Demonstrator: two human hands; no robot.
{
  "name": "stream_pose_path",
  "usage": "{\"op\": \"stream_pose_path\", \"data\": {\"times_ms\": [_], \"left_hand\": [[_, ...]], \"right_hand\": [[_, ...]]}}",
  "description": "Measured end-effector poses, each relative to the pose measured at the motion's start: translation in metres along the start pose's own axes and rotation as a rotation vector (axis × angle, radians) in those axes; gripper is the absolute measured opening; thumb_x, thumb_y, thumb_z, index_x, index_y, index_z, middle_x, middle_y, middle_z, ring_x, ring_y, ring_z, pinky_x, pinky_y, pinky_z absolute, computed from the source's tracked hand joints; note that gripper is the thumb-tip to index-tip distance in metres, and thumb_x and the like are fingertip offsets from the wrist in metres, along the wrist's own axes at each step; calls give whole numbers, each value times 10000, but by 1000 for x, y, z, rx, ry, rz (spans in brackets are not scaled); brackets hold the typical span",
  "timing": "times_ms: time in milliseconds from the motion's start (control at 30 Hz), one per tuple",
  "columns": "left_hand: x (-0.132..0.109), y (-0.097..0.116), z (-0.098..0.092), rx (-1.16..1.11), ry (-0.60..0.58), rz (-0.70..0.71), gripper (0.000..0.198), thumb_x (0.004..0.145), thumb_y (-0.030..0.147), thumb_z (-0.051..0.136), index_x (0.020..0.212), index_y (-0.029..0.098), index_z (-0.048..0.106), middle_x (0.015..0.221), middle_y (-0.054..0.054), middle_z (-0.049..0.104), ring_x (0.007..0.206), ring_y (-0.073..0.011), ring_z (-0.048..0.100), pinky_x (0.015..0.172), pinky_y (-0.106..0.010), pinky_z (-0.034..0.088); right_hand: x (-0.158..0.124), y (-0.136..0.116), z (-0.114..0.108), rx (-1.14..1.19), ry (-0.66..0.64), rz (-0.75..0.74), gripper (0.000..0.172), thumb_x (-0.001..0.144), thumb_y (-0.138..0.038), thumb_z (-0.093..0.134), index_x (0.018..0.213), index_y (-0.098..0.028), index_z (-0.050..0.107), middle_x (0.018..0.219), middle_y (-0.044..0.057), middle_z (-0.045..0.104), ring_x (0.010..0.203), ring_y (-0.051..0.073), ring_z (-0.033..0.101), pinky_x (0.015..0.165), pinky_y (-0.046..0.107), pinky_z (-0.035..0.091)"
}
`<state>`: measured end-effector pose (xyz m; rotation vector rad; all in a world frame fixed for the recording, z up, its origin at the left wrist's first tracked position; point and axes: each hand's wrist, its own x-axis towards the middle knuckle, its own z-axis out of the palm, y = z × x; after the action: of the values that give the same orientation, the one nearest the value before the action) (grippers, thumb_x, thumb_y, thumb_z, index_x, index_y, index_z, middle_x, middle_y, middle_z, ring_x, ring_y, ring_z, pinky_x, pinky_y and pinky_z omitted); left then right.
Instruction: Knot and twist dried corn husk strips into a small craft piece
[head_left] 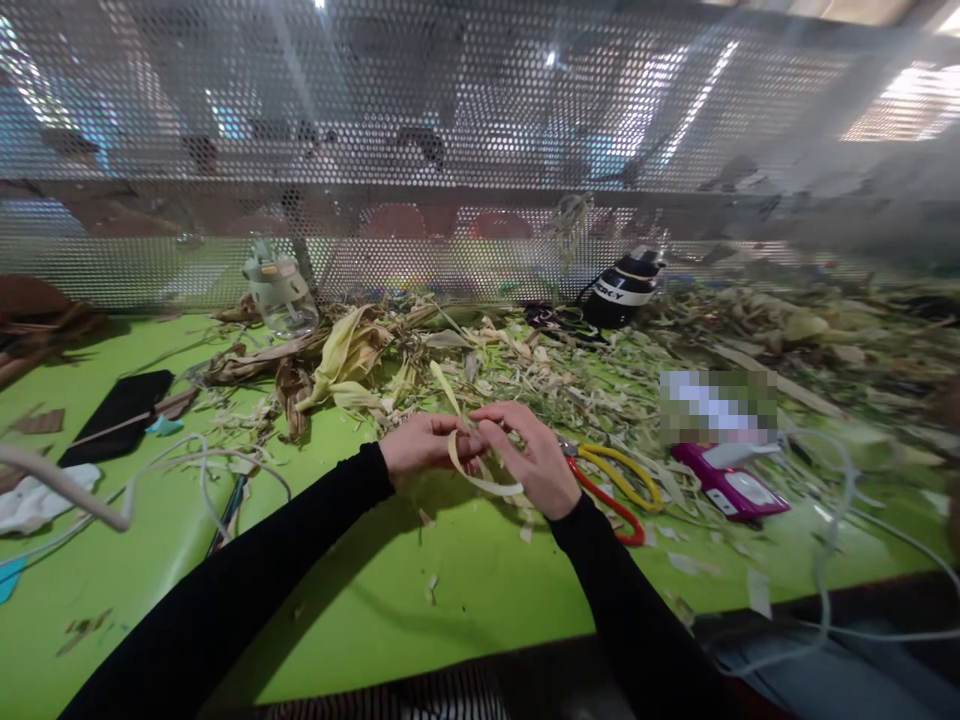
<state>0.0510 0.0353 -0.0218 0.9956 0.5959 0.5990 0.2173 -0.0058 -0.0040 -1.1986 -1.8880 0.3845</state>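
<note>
Over the green table, my left hand [425,446] pinches a pale strip of husk [486,484] between thumb and fingers. My right hand [531,455] meets it from the right, its fingers bent and closed on the same strip near the fingertips. One part of the strip curls below the hands, and a yellowish end sticks up above them. Exactly how the strip is folded between the fingertips is too small to tell. Scissors or pliers with one yellow and one red handle [621,478] lie just right of my right hand.
Husk scraps [525,370] litter the green table [420,600] behind the hands. A clear jar [283,300] and black bottle [622,288] stand at the back. At left lies a black phone [120,415]; at right, a magenta device [731,482] and white cables [829,560].
</note>
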Motion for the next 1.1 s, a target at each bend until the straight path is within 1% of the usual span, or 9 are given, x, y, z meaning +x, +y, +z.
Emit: {"op": "stream_pose_path", "data": {"times_ms": [133,267,333,433,500,600,700,867,1100], "left_hand": [[-5,6,-4,56,-210,-125,350,522,342,826,732,96,691,690,-52,678,563,-90,592,624,-228,497],[-6,11,-9,114,-346,-183,271,560,283,807,716,97,689,676,-51,677,544,-87,589,571,-205,481],[-5,11,-10,113,-323,-186,235,582,259,795,713,100,683,669,-40,673,524,-76,574,558,-198,474],[-1,7,-10,42,-213,-179,217,601,240,788,723,99,677,672,-31,662,525,-58,559,571,-188,470],[0,6,-10,-24,-146,-159,224,612,232,786,750,94,675,690,-30,655,538,-46,555,582,-175,464],[2,5,-11,-88,-105,-122,231,622,216,781,783,91,673,709,-26,650,534,-35,547,581,-162,459],[2,6,-14,-89,-99,-138,224,622,211,781,767,83,668,700,-37,650,536,-43,551,579,-168,460],[0,3,-18,34,-181,-258,260,541,239,827,672,88,661,660,-50,659,523,-62,553,558,-186,463],[-2,-3,-12,125,-220,-283,298,453,247,857,638,117,663,620,-6,639,543,-74,577,533,-179,468]], "right_hand": [[-2,-6,-1,82,-110,-16,243,856,-309,545,1069,-224,623,1054,63,641,1002,222,576,877,407,455],[-4,-7,3,331,-258,135,398,892,-332,486,1273,-220,471,1054,73,649,898,192,637,824,385,504],[-4,-7,6,435,-266,197,455,893,-335,485,1321,-207,398,1081,94,643,922,197,645,810,381,522],[-5,-7,12,456,-148,212,561,854,-324,558,1358,-213,336,1095,106,640,990,217,627,815,387,529],[-6,-5,15,434,-50,206,543,834,-319,590,1329,-223,389,1085,95,647,999,217,620,844,394,518],[-6,-1,15,436,-4,207,363,845,-351,572,1183,-219,556,1035,76,662,942,209,627,820,388,521],[-5,4,11,354,-85,91,259,867,-380,531,1031,-236,671,1000,64,656,958,212,597,848,412,495],[-3,2,-2,135,-305,-95,250,882,-379,505,910,-282,734,1051,59,648,1084,253,516,978,527,350],[-3,0,-2,151,-444,-142,267,906,-319,464,1062,-299,680,1132,39,636,1155,238,464,989,484,354]]}}
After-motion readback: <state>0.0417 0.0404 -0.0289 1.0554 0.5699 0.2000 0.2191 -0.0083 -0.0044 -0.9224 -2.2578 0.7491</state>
